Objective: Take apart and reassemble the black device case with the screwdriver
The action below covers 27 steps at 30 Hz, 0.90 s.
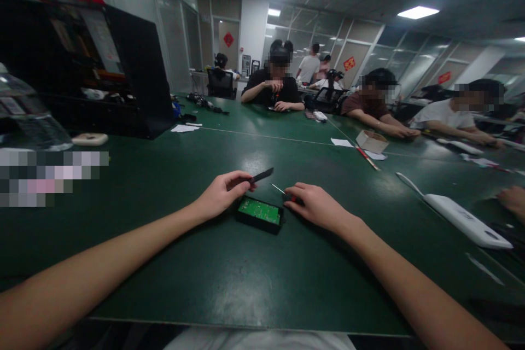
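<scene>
A black rectangular case (259,225) with a green circuit board (260,210) inside lies on the green table (197,279). Just behind its left end, my left hand (230,190) pinches a flat black panel (262,175), tilted up toward the right. To the right of the case, my right hand (310,203) is closed around the red and black handle of a screwdriver (278,188). The thin metal shaft points up and left, between the panel and the case. Neither the panel nor the shaft visibly touches the board.
A white power bank (466,221) with a strap lies at right. Farther back are a small open box (372,142) and a red stick (368,158). A large bottle (30,112) and black open-fronted box (139,71) stand at left. Several people sit around.
</scene>
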Available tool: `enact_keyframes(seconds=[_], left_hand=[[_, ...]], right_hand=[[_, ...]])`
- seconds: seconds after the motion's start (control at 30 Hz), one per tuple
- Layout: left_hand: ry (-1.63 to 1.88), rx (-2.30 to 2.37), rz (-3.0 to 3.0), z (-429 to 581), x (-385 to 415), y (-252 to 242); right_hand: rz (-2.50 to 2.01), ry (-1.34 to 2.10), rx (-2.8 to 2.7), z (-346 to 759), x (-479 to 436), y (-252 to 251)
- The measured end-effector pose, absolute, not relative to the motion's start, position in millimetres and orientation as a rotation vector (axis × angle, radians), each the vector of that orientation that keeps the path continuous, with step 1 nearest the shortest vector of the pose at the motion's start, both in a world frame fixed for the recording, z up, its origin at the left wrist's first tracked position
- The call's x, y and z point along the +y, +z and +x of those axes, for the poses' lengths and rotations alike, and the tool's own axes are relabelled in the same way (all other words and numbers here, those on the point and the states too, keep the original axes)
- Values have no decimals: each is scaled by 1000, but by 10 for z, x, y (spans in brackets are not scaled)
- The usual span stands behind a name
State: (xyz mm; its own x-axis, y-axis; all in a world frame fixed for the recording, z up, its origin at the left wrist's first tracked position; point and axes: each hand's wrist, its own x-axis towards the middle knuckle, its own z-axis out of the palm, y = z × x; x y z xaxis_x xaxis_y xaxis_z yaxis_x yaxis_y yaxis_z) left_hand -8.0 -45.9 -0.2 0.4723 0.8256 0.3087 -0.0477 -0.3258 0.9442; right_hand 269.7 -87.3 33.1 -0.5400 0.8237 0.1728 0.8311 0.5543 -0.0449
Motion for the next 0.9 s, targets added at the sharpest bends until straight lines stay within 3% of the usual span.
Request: enact_keyframes(seconds=[0.6, 0.9], left_hand=[[1041, 632, 1083, -2, -496, 35], [1048, 593, 1329, -53, -495, -6]], right_hand=[[-1180, 118, -2638, 2336, -1164, 331], [-885, 204, -2327, 2382, -1127, 267]])
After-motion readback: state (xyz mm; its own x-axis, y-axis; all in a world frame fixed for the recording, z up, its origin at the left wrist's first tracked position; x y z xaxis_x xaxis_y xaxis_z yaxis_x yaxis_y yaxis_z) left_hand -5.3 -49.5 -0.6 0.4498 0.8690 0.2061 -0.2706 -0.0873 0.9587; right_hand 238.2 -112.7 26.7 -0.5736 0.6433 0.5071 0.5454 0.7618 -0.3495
